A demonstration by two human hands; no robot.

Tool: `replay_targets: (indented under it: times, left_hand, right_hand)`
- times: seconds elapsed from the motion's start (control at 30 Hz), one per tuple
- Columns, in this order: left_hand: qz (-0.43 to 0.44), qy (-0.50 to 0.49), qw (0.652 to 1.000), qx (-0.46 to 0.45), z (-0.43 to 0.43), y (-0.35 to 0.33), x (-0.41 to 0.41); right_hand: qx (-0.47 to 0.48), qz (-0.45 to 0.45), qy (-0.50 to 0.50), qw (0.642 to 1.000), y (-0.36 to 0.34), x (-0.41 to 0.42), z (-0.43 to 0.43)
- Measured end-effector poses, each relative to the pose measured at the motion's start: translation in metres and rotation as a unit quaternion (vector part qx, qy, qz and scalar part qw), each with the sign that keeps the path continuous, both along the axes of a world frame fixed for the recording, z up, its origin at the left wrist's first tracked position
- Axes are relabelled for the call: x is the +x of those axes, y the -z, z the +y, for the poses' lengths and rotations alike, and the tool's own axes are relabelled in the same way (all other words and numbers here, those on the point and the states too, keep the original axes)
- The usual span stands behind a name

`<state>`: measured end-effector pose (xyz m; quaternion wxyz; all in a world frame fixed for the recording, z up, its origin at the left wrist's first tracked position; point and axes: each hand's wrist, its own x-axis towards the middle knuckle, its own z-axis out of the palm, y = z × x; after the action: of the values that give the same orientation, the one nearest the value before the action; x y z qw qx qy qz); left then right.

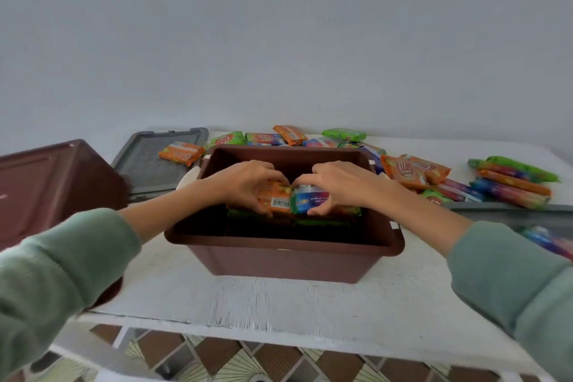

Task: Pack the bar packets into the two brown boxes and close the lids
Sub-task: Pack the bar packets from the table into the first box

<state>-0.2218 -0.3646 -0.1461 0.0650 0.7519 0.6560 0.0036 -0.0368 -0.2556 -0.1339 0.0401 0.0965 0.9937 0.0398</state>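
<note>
Near the bench's front edge stands the open brown box (283, 257). Inside it, the left hand (248, 183) clamps an orange packet (276, 200) and the right hand (338, 184) a blue packet (310, 198), end to end, long axes left-right, above green packets. Loose packets (415, 172) lie along the back edge.

Packets (415, 172) lie behind and right of the box (279, 257).
</note>
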Motion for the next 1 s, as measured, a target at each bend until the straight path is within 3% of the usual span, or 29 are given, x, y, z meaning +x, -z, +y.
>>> replay_targets:
  times: [0.2,0.37,0.53,0.67,0.87,1.0]
  left_hand:
    - [-0.002,0.011,1.000,0.006,0.008,0.010,-0.001]
    - [0.012,0.002,1.000,-0.011,0.010,0.013,-0.003]
    - [0.043,0.006,0.999,0.000,0.010,0.007,0.000]
    - [0.007,0.021,1.000,-0.017,0.018,-0.008,0.004]
    - [-0.098,0.047,0.987,0.119,0.049,-0.037,0.016]
    - [-0.139,0.071,0.971,0.179,0.095,-0.061,0.040]
  right_hand:
    - [0.008,0.016,0.045,0.999,0.013,0.004,0.001]
    - [0.037,0.082,0.032,0.995,0.013,0.007,0.006]
    - [0.031,0.010,0.027,0.999,0.017,0.004,0.006]
    - [0.010,-0.003,0.036,0.999,0.015,0.004,0.008]
    - [-0.024,0.121,0.039,0.992,-0.017,0.025,0.021]
    - [-0.038,0.183,0.096,0.978,-0.046,0.062,0.053]
